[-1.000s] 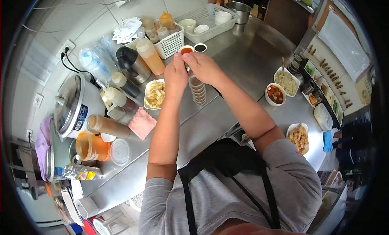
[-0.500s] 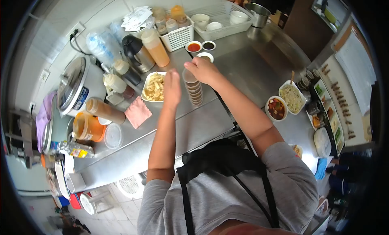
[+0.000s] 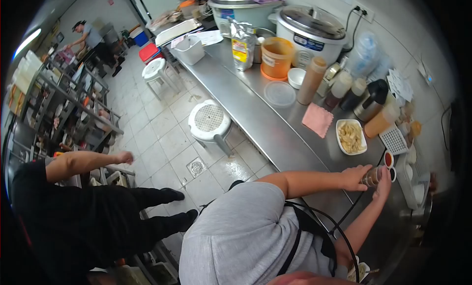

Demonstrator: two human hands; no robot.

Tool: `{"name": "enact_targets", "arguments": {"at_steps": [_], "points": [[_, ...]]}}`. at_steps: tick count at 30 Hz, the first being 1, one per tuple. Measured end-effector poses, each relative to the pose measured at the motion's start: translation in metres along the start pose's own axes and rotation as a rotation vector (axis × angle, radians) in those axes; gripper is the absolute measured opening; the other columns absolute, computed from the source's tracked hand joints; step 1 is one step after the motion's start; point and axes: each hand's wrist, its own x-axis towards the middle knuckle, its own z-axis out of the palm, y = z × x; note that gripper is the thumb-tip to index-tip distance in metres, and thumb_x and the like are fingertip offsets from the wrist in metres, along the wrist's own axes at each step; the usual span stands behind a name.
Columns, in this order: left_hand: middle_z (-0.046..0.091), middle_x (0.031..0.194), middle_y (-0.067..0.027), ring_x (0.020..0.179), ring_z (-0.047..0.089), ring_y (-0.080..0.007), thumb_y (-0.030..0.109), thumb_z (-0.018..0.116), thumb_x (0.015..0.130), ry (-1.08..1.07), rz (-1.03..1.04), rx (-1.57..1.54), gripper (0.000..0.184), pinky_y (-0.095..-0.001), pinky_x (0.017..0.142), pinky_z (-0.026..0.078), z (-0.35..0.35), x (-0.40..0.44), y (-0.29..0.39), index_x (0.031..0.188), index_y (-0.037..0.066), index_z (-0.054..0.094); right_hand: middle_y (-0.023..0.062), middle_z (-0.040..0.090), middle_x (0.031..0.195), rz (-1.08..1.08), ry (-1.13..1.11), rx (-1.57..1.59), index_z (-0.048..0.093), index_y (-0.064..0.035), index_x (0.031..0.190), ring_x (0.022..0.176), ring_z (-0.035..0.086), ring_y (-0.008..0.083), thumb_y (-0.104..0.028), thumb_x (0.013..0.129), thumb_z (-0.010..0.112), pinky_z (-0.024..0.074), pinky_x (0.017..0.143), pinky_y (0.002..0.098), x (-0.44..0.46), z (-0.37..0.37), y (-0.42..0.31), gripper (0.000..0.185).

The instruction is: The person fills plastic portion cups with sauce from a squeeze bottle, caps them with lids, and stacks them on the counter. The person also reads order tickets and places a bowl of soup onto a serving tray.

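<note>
A stack of small clear cups [image 3: 372, 177] with brownish contents lies between my hands in the head view. My left hand [image 3: 355, 178] is closed around the near end of the stack. At the far end, my right hand [image 3: 382, 187] is closed on it too, its fingers partly hidden. Just beyond the stack are a small white bowl of red sauce [image 3: 389, 159] and a second small white bowl [image 3: 393, 175]. A white dish of pale cooked food pieces [image 3: 351, 137] sits to the left, beside a folded pink cloth [image 3: 317, 120].
Squeeze bottles [image 3: 312, 81], an orange tub [image 3: 276, 58] and a large cooker [image 3: 314, 31] line the steel counter [image 3: 255, 113]. A stool [image 3: 210, 119] stands on the floor. Behind me is a person in black [image 3: 73, 221]; another person [image 3: 91, 39] works farther off.
The view has swung left, bringing the floor and two people into sight. The cup stack, upright before, is now tilted between both hands. My left hand has closed on it.
</note>
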Motion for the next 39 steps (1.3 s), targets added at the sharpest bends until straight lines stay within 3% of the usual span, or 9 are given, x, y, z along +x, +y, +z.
{"name": "enact_targets", "arguments": {"at_steps": [11, 13, 16, 22, 24, 26, 27, 36, 39], "points": [[0.040, 0.113, -0.0216, 0.097, 0.047, -0.0345, 0.027, 0.057, 0.073, 0.142, 0.007, -0.013, 0.064, -0.0392, 0.082, 0.040, -0.110, -0.071, -0.065, 0.124, 0.003, 0.026, 0.0059, 0.055, 0.095, 0.181, 0.071, 0.006, 0.050, -0.0034, 0.103, 0.082, 0.052, 0.0147, -0.037, 0.085, 0.045, 0.0408, 0.074, 0.0273, 0.013, -0.040, 0.004, 0.039], [0.042, 0.111, -0.0203, 0.095, 0.049, -0.0322, 0.027, 0.057, 0.073, 0.249, -0.020, -0.019, 0.060, -0.0369, 0.079, 0.041, -0.140, -0.091, -0.085, 0.122, 0.003, 0.030, 0.0052, 0.054, 0.089, -0.105, 0.547, -0.111, 0.051, -0.0028, 0.099, 0.080, 0.050, 0.0135, -0.036, 0.084, 0.047, 0.0398, 0.074, 0.0262, -0.018, -0.025, -0.013, 0.036], [0.047, 0.105, -0.0175, 0.090, 0.051, -0.0262, 0.026, 0.057, 0.074, 0.364, -0.065, -0.025, 0.052, -0.0322, 0.074, 0.044, -0.188, -0.123, -0.119, 0.118, 0.005, 0.038, 0.0040, 0.052, 0.085, -0.363, 0.719, -0.128, 0.052, -0.0023, 0.096, 0.080, 0.049, 0.0125, -0.030, 0.085, 0.047, 0.0386, 0.075, 0.0253, -0.067, 0.009, -0.042, 0.030], [0.055, 0.087, -0.0113, 0.079, 0.054, -0.0234, 0.022, 0.053, 0.077, 0.495, -0.239, -0.032, 0.031, -0.0315, 0.071, 0.044, -0.254, -0.196, -0.184, 0.102, 0.005, 0.049, 0.0018, 0.051, 0.080, -0.406, -0.016, -0.496, 0.053, -0.0027, 0.083, 0.072, 0.047, 0.0109, -0.011, 0.081, 0.052, 0.0400, 0.066, 0.0230, -0.053, 0.142, 0.058, 0.008], [0.056, 0.084, -0.0122, 0.079, 0.055, -0.0234, 0.020, 0.053, 0.076, 0.554, -0.137, 0.123, 0.025, -0.0317, 0.071, 0.044, -0.253, -0.203, -0.221, 0.095, 0.004, 0.053, 0.0070, 0.047, 0.069, -0.738, -0.260, -0.666, 0.050, -0.0006, 0.072, 0.064, 0.046, 0.0167, -0.006, 0.076, 0.054, 0.0386, 0.059, 0.0258, -0.067, 0.207, 0.067, 0.007], [0.057, 0.085, -0.0125, 0.080, 0.056, -0.0243, 0.020, 0.053, 0.075, 0.589, -0.119, 0.132, 0.022, -0.0322, 0.071, 0.044, -0.252, -0.205, -0.212, 0.091, 0.005, 0.055, 0.0114, 0.047, 0.068, -0.784, -0.367, -0.716, 0.051, -0.0008, 0.071, 0.062, 0.048, 0.0242, -0.007, 0.072, 0.056, 0.0395, 0.058, 0.0289, -0.068, 0.238, 0.080, 0.008], [0.058, 0.084, -0.0126, 0.078, 0.056, -0.0243, 0.019, 0.054, 0.075, 0.592, -0.112, 0.201, 0.021, -0.0321, 0.070, 0.045, -0.250, -0.204, -0.211, 0.090, 0.005, 0.056, 0.0120, 0.049, 0.071, -0.958, -0.373, -0.813, 0.051, -0.0014, 0.071, 0.065, 0.050, 0.0273, -0.010, 0.071, 0.057, 0.0405, 0.060, 0.0321, -0.059, 0.243, 0.088, 0.010], [0.057, 0.069, -0.0074, 0.061, 0.056, -0.0175, 0.019, 0.059, 0.073, 0.804, 0.200, 0.322, 0.019, -0.0271, 0.058, 0.043, -0.222, -0.211, -0.221, 0.086, 0.005, 0.058, 0.0106, 0.050, 0.074, -1.140, -0.257, -1.019, 0.052, -0.0047, 0.074, 0.072, 0.049, 0.0273, -0.015, 0.074, 0.053, 0.0396, 0.063, 0.0329, -0.061, 0.247, 0.105, 0.010], [0.057, 0.067, -0.0048, 0.060, 0.053, -0.0132, 0.017, 0.061, 0.073, 0.950, 0.521, 0.400, 0.018, -0.0237, 0.057, 0.042, -0.211, -0.210, -0.247, 0.085, 0.004, 0.059, 0.0106, 0.050, 0.071, -1.266, -0.216, -1.090, 0.052, -0.0042, 0.079, 0.067, 0.050, 0.0247, -0.017, 0.076, 0.052, 0.0398, 0.060, 0.0315, -0.066, 0.248, 0.114, 0.013]]}}
